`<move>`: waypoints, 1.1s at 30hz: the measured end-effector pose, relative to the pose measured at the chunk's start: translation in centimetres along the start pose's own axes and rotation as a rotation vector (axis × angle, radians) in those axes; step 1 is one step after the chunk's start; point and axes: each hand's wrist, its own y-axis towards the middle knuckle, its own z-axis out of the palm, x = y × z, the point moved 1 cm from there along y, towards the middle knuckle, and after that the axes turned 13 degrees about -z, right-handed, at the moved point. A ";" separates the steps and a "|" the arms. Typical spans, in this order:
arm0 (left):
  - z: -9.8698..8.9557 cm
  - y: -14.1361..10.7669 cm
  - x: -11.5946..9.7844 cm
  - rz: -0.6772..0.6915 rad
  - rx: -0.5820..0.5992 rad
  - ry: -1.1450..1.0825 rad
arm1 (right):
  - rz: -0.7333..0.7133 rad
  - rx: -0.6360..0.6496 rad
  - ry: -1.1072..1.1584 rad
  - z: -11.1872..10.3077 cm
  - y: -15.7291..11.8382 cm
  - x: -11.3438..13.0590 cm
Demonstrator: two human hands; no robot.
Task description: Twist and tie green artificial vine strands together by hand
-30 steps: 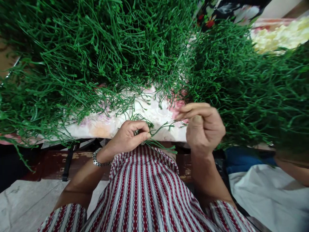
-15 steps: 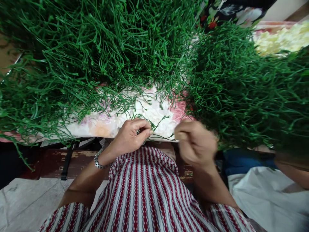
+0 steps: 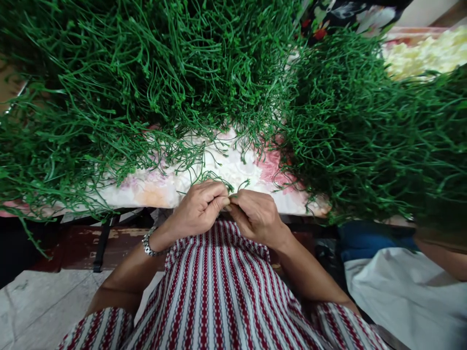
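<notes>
My left hand [image 3: 202,206] is closed in a pinch at the near edge of the table, around thin green plastic-looking stems [image 3: 211,177] whose tips poke out beyond the fingers. My right hand [image 3: 257,216] meets it fingertip to fingertip, also pinched. A short green sprig tip [image 3: 243,183] shows just above the right fingers; what lies between the two pinches is mostly hidden by the fingers. Beyond both hands, loose green stems lie on a floral tablecloth [image 3: 233,163].
A large heap of green stems [image 3: 164,63] covers the far and left side, another heap [image 3: 365,131] the right. Pale yellow flowers [image 3: 430,56] sit in a tray at the far right. Someone in floral clothing [image 3: 350,17] is across the table; a person's arm [image 3: 441,253] is at right.
My right hand has come in from the right and now touches my left fingertips. The left hand stays nearly in place, still pinching the stems.
</notes>
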 end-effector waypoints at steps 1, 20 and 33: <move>-0.1 0.1 0.0 0.035 0.033 0.010 | -0.001 0.004 0.039 -0.1 0.0 0.0; -1.2 0.4 1.4 -0.199 0.162 -0.446 | 0.127 -0.076 0.424 -2.0 0.5 -2.0; 0.4 1.7 0.1 -0.159 -0.314 -0.436 | 0.409 -0.300 0.394 2.7 0.8 -0.3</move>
